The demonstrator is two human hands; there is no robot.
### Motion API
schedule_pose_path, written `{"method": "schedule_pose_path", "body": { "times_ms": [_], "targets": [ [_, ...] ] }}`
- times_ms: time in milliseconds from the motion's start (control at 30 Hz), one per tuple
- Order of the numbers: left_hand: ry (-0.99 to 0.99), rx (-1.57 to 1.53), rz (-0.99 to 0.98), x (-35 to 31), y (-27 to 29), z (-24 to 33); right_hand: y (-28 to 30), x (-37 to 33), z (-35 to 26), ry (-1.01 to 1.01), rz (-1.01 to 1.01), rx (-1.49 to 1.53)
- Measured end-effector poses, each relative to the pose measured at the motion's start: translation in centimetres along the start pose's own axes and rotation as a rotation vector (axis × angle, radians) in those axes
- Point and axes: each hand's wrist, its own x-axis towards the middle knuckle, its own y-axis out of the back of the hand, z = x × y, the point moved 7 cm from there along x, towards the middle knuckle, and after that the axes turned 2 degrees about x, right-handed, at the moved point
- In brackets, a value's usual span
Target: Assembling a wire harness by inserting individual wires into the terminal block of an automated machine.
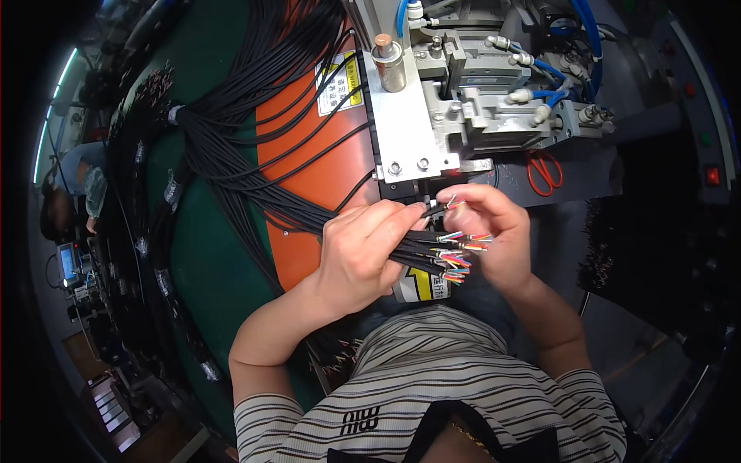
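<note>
My left hand is closed around a bundle of black cables. Their stripped ends fan out to the right, showing short red, yellow, blue and white wires. One black cable sticks out apart from the bundle, above it, by my left fingertips. Around its colored wire ends, my right hand curls with thumb and forefinger pinched. The other right fingers bend beside the bundle's wire tips. From the bundle, the cables run up and left behind my left hand.
A metal machine with air cylinders and blue hoses stands just ahead. Red-handled scissors lie at its right. Many black cables spread over an orange panel and green surface. Another person is at far left.
</note>
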Motion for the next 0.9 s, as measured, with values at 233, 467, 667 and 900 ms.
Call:
{"method": "schedule_pose_path", "body": {
  "times_ms": [233,467,667,900],
  "targets": [
    [-0.188,0.212,-0.005,-0.2,0.1,1.9,0.0,0.5,2.7,-0.554,-0.025,0.428],
    [0.040,-0.060,-0.028,0.4,-0.3,0.3,-1.4,-0.2,0.6,-0.156,-0.118,0.320],
    [0.046,-0.043,0.075,0.5,0.0,0.5,-2.4,-1.9,-2.1,0.564,0.029,-0.672],
    [0.050,-0.076,0.057,0.6,-0.1,0.1,-0.3,0.3,0.7,-0.075,-0.123,0.171]
  ]
}}
